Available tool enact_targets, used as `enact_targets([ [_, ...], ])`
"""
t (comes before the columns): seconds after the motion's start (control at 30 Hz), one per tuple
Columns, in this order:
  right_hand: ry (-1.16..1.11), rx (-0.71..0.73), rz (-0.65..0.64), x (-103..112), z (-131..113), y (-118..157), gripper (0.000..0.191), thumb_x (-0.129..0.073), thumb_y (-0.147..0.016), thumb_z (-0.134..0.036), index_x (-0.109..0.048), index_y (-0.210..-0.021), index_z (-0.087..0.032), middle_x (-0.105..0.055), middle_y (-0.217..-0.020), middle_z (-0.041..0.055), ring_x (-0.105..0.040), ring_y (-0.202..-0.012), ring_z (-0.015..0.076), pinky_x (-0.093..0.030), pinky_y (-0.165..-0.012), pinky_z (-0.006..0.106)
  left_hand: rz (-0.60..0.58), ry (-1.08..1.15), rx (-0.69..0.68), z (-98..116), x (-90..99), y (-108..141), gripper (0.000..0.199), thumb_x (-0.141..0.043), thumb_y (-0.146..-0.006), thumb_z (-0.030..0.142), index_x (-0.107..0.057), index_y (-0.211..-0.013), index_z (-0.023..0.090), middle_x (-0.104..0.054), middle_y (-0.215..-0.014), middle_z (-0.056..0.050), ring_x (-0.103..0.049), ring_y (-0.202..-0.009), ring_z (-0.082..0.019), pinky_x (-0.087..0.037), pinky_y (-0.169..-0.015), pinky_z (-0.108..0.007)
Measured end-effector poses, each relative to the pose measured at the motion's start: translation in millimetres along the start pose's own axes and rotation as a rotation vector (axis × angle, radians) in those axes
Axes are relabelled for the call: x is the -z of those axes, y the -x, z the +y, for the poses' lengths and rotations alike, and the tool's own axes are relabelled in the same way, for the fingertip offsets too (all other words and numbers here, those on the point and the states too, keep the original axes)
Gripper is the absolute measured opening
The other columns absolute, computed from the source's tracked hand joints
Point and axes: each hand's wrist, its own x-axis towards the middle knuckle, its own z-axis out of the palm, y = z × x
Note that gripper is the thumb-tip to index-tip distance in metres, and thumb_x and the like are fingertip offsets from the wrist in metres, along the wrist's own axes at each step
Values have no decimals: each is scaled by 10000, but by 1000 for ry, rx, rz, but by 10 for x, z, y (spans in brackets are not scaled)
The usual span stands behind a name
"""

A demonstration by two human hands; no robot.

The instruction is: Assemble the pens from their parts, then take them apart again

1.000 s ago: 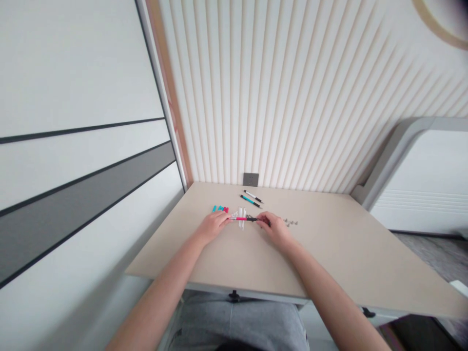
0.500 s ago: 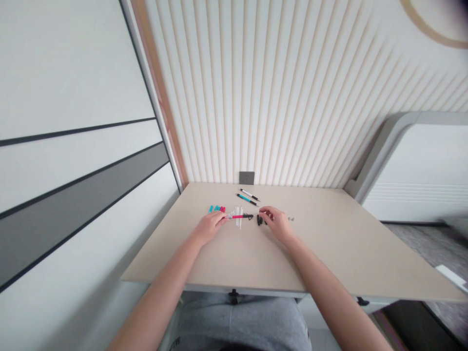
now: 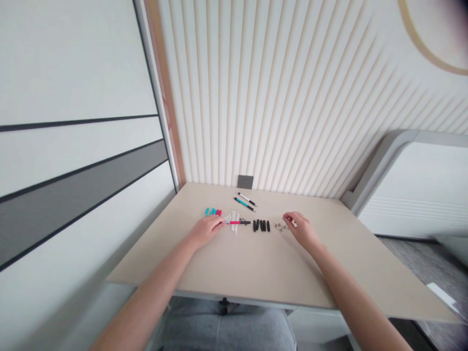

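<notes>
My left hand (image 3: 206, 230) is closed on the rear end of a pink-and-black pen (image 3: 234, 223), which points right. The pen lies across a row of thin white refills (image 3: 234, 214). Pink barrels (image 3: 218, 212) and blue barrels (image 3: 212, 211) lie just beyond my left fingers. Several black grips (image 3: 263, 225) stand side by side to the right of the pen tip. My right hand (image 3: 302, 229) is over the right end of the row, thumb and fingertips pinched together; what they hold, if anything, is too small to make out. Small metallic tips (image 3: 280, 227) are scattered beside it.
Behind the loose parts lie a white-and-black pen (image 3: 246, 199) and a blue-and-black pen (image 3: 244, 204). A dark wall socket (image 3: 245, 182) sits above the back edge of the desk (image 3: 234, 273). A panelled cabinet (image 3: 80, 185) borders the left side, a grey-framed headboard (image 3: 417, 180) the right.
My right hand has moved right, from the black grips to the small metallic tips, uncovering the grips. My left hand still holds the pink-and-black pen. The view has shifted slightly.
</notes>
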Motion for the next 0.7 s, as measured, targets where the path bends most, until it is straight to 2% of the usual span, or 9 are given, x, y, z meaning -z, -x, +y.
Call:
enact_targets([
  [0.17, -1, -155, -8, 69, 234, 173, 299, -499, -880, -429, -684, -892, -195, -712, -882, 88, -603, -700, 204, -474, -710, 334, -16, -12, -19, 3, -42, 3, 193, -484, -961, 298, -650, -995, 206, -696, -933, -47, -639, -883, -187, -487, -812, -305],
  [0.43, -38, -179, -291, 97, 149, 196, 236, -518, -817, -331, -700, -866, -189, -689, -736, 35, -596, -656, 179, -436, -636, 290, -28, -43, -22, 25, -33, 3, 188, -486, -960, 286, -649, -995, 199, -695, -930, -49, -641, -882, -187, -490, -820, -308],
  [0.7, -67, -208, -329, 62, 160, 210, 265, -527, -819, -322, -691, -969, -179, -669, -720, 29, -587, -648, 174, -424, -632, 288, -21, -51, -38, 34, -31, 4, 179, -491, -957, 271, -649, -1003, 200, -697, -931, -46, -647, -881, -182, -491, -823, -304],
])
